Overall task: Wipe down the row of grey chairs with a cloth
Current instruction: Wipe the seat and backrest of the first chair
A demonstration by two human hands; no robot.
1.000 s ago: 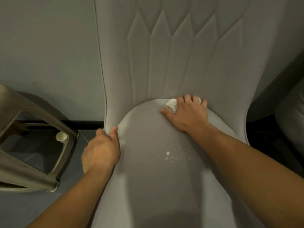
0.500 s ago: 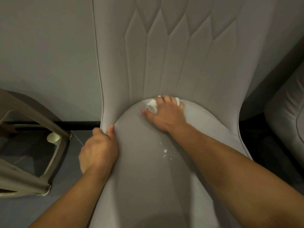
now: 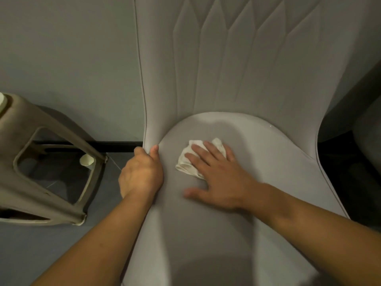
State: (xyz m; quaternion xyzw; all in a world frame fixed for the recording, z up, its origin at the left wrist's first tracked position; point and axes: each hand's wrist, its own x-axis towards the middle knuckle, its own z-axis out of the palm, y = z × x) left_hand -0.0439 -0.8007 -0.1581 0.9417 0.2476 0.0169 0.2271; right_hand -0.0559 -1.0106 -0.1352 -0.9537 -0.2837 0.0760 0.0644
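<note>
My right hand (image 3: 218,178) lies flat on the seat of the grey chair (image 3: 206,234), fingers straight and spread, pressing a crumpled white cloth (image 3: 188,165) down against the upholstery. The cloth sits under my fingers, toward the back left part of the seat, with its bunched edges showing past my fingertips on the left and at the top. My thumb rests bare on the seat, nearer to me than the cloth. This grip is open: nothing is curled round the cloth, only pressed on it.

My left hand (image 3: 141,175) holds the left edge of the seat, close to where the seat meets the backrest. The thumb lies on top of the seat edge and the fingers wrap over the side, so this grip is closed round the chair's rim.

The backrest rises straight ahead, with stitched pointed panels fanning upward. A plain grey wall (image 3: 68,58) stands behind it, with a dark skirting strip (image 3: 115,146) at its foot.

On the floor (image 3: 41,248) to my left stands a beige plastic stool (image 3: 31,162), and through its open frame I see a small pale cup (image 3: 87,160) beside one leg. At the far right edge, part of another grey chair (image 3: 369,137) shows, well apart from my hands.
</note>
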